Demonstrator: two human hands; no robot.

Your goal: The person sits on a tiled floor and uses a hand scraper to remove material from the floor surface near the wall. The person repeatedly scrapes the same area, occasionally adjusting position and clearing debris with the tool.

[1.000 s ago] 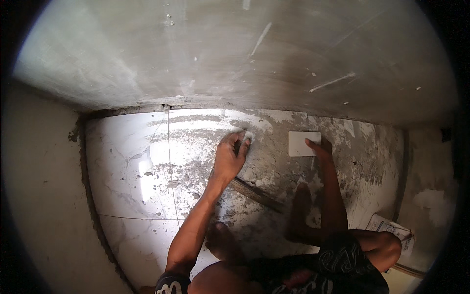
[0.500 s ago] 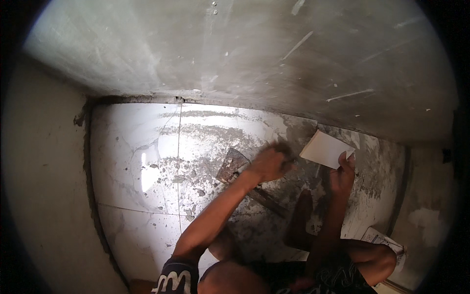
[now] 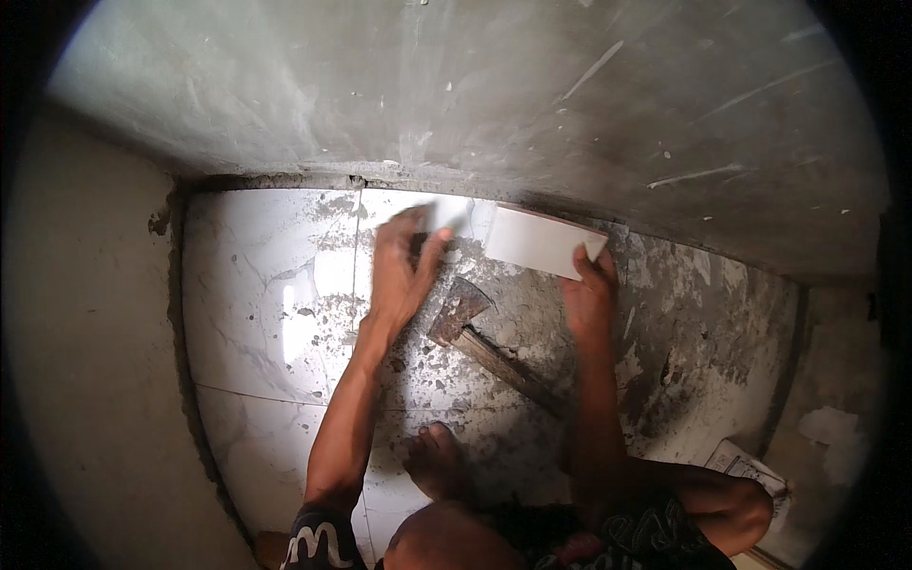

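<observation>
A white rectangular tile piece (image 3: 537,241) is gripped at its right end by my right hand (image 3: 591,290), thumb on the face. One long edge lies close to the foot of the grey wall. My left hand (image 3: 399,266) is to the left of it, thumb and fingers closing around a small pale flat piece (image 3: 452,215) that is blurred by motion. Between my arms, a hatchet (image 3: 463,309) with a rusty head and worn wooden handle (image 3: 508,366) lies on the floor; neither hand touches it.
Marbled white floor tiles (image 3: 247,256) carry grey mortar smears and crumbs. A rough grey wall (image 3: 494,104) rises along the far side, another wall (image 3: 95,313) on the left. My bare foot (image 3: 434,461) rests near the hatchet. A white printed box (image 3: 746,470) stands at lower right.
My left hand has swung left and away from above the hatchet, now with the pale piece at its fingers. My right hand has carried the tile piece left and turned it nearer the wall.
</observation>
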